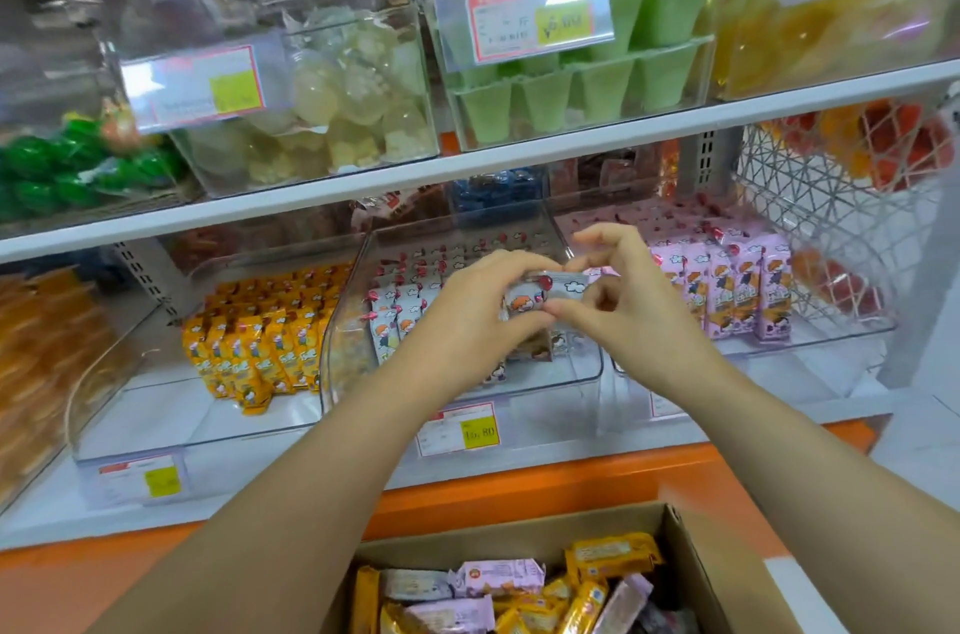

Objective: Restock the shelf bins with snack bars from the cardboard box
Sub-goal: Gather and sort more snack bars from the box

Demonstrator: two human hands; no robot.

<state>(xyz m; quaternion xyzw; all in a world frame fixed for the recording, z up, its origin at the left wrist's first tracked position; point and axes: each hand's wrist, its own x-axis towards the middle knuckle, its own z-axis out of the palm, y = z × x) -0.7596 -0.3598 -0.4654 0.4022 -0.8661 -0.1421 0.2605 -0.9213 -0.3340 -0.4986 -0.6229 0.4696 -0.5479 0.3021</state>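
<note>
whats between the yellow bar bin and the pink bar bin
Head view: a clear bin of white-wrapped bars, where the left hand and right hand hold one bar.

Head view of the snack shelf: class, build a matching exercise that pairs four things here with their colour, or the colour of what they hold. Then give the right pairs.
Things:
1. snack bar pinched by the left hand and right hand
2. bin left of the hands
3. bin right of the hands
4. upper bin of cups

Colours:
A. green
B. yellow
C. white
D. pink

Pairs: 1-C, 2-B, 3-D, 4-A
</note>
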